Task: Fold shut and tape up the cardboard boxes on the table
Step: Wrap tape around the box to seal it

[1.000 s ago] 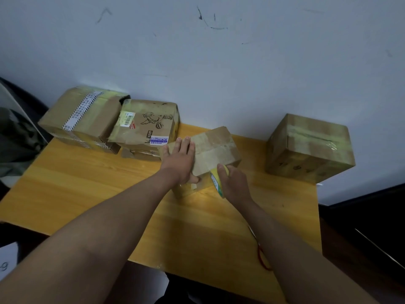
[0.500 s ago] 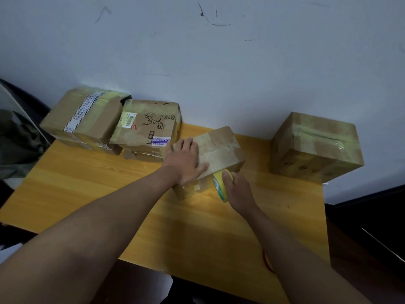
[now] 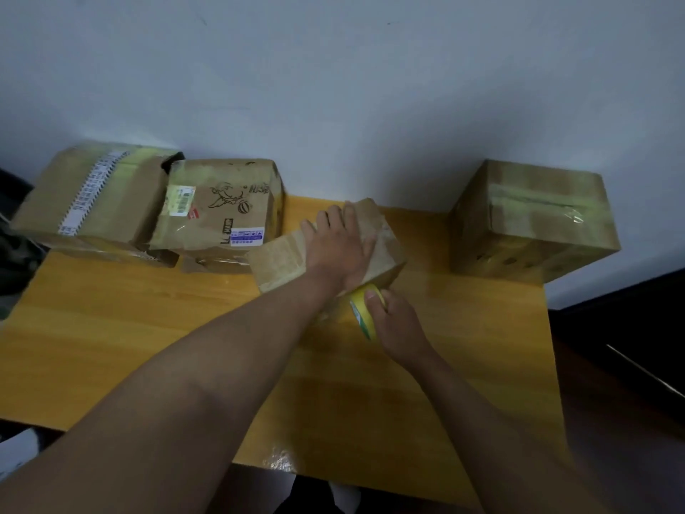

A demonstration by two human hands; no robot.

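A yellow wooden desk [image 3: 111, 328] stands against a pale wall [image 3: 333, 87] with faint marks. Dark furniture [image 3: 630, 346] sits at the right.

Single head view, looking forward and down, close over table [image 3: 111, 328], facing wall [image 3: 333, 87].

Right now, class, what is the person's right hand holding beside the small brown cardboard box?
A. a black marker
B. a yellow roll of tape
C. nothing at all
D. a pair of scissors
B: the right hand grips a yellow roll of tape against the near side of the small brown cardboard box.
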